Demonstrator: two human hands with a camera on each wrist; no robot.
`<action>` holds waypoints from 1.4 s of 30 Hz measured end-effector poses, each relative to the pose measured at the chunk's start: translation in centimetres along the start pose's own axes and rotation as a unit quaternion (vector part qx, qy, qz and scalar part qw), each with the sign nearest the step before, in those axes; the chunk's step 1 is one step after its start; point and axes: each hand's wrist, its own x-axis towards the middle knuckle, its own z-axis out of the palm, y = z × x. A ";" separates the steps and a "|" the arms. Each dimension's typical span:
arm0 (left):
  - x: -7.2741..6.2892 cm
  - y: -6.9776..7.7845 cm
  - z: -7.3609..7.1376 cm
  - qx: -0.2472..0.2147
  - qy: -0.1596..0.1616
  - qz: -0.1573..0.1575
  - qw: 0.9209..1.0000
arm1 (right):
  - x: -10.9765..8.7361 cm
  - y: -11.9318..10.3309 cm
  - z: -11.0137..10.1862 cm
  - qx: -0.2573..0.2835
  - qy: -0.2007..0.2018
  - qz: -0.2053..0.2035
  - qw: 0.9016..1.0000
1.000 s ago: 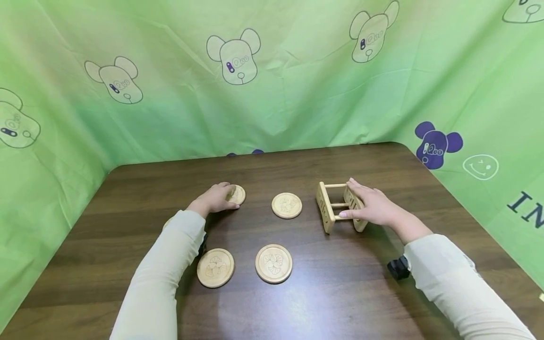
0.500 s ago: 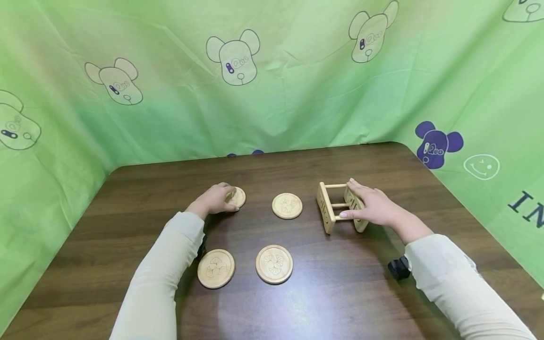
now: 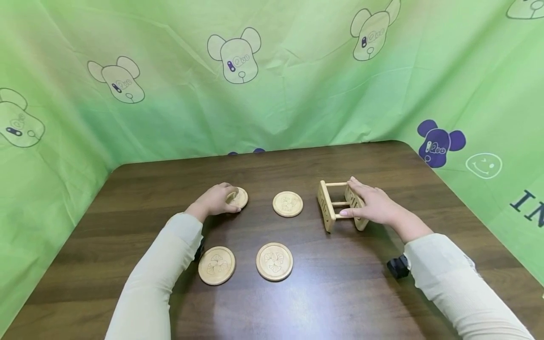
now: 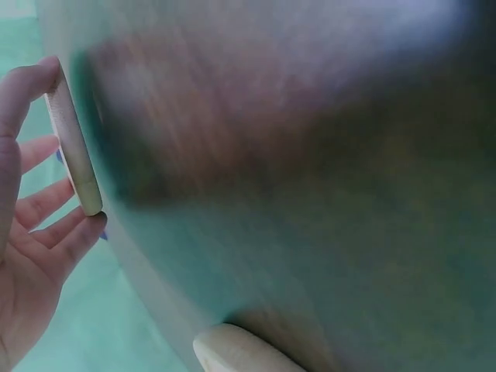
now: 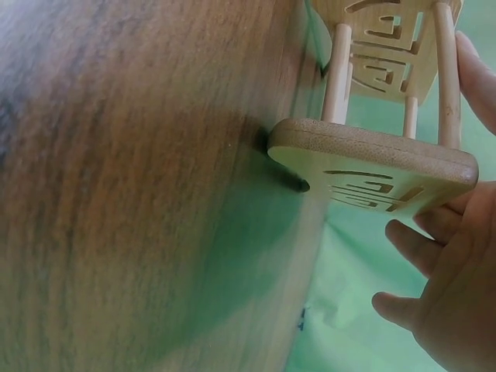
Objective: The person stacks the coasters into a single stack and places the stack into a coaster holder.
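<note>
My left hand [image 3: 218, 200] pinches a round wooden coaster [image 3: 240, 199] by its rim at the back left, fingers partly covering its face. In the left wrist view this coaster [image 4: 75, 151] appears edge-on, with thumb and fingers at its rim. My right hand [image 3: 370, 205] grips the right end of a light wooden coaster holder [image 3: 327, 208] made of two cut-out end panels joined by rods. The right wrist view shows that holder [image 5: 372, 159] standing on the table, with fingers by its near panel.
Three engraved coasters lie flat: one coaster [image 3: 287, 204] between the hands, another coaster [image 3: 274, 262] nearer the front, and a third coaster [image 3: 216, 266] beside the left forearm. A green printed cloth [image 3: 297, 94] hangs behind the brown table [image 3: 340, 288].
The coaster in my left hand has shifted slightly right and nearer. My left forearm has edged left, covering a coaster rim that showed beside the sleeve. The right hand stays on the holder.
</note>
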 end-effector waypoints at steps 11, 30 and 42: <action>-1.6 0.8 0.6 -0.002 -0.003 0.008 1.000 | -0.1 0.1 0.1 0.004 0.000 0.002 1.000; -2.6 2.4 1.6 -0.006 0.000 0.058 0.998 | -0.2 0.2 0.3 0.005 0.001 0.003 1.000; -3.1 2.9 1.6 0.004 0.003 0.057 0.998 | -0.1 0.2 0.2 -0.002 0.004 -0.001 1.000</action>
